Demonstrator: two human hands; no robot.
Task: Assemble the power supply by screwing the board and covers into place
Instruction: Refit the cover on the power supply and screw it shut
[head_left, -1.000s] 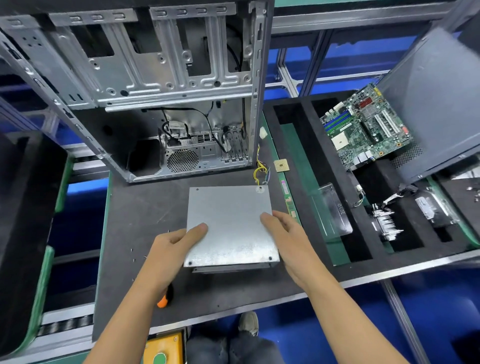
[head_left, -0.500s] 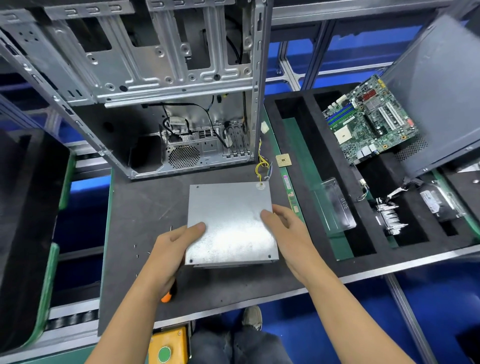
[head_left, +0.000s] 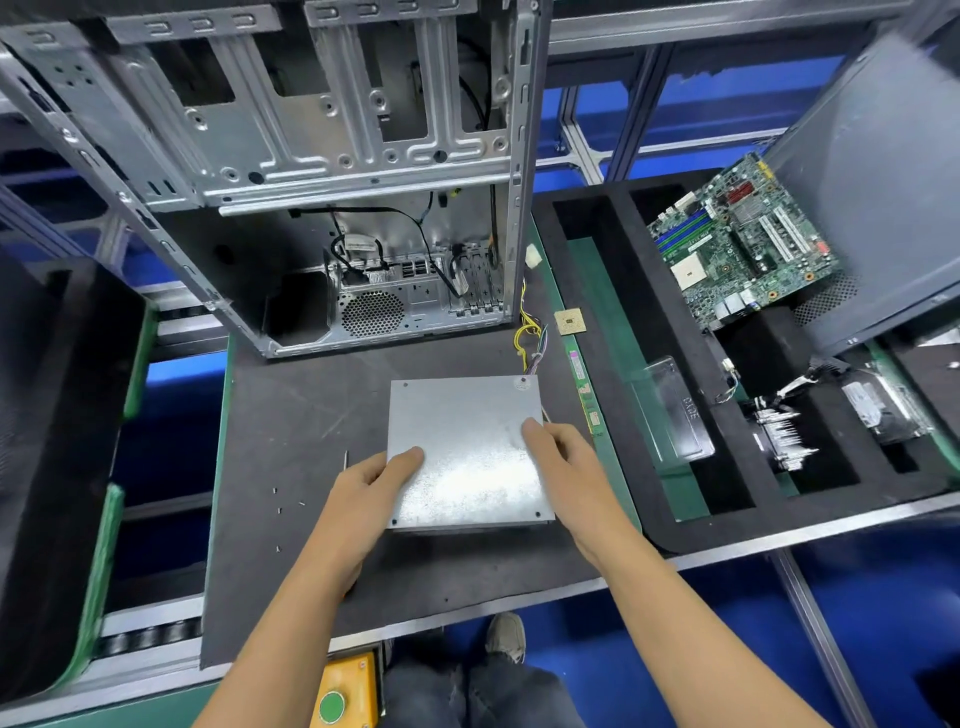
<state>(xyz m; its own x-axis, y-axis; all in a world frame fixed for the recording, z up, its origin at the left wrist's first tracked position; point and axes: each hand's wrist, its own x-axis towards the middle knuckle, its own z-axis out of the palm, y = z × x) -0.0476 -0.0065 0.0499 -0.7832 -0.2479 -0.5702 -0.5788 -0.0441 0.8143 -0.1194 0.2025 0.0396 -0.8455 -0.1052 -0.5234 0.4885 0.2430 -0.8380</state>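
Observation:
The power supply (head_left: 467, 441), a grey metal box with its flat cover on top, lies on the black mat (head_left: 291, 415) in front of me. My left hand (head_left: 369, 493) grips its left edge with the thumb on the cover. My right hand (head_left: 566, 467) grips the right edge the same way. Yellow and coloured wires (head_left: 530, 338) come out of the box's far right corner. Several small screws (head_left: 279, 501) lie loose on the mat left of my left hand.
An open computer case (head_left: 363, 156) stands behind the box. A black foam tray on the right holds a motherboard (head_left: 743, 244), a heat sink (head_left: 784, 436) and a drive (head_left: 878, 410). A RAM stick (head_left: 584, 389) and a CPU chip (head_left: 570, 321) lie beside the tray. A grey side panel (head_left: 883, 182) leans at far right.
Both hands keep their hold on the power supply, which has barely moved. The orange tool handle seen by my left forearm earlier is now out of sight.

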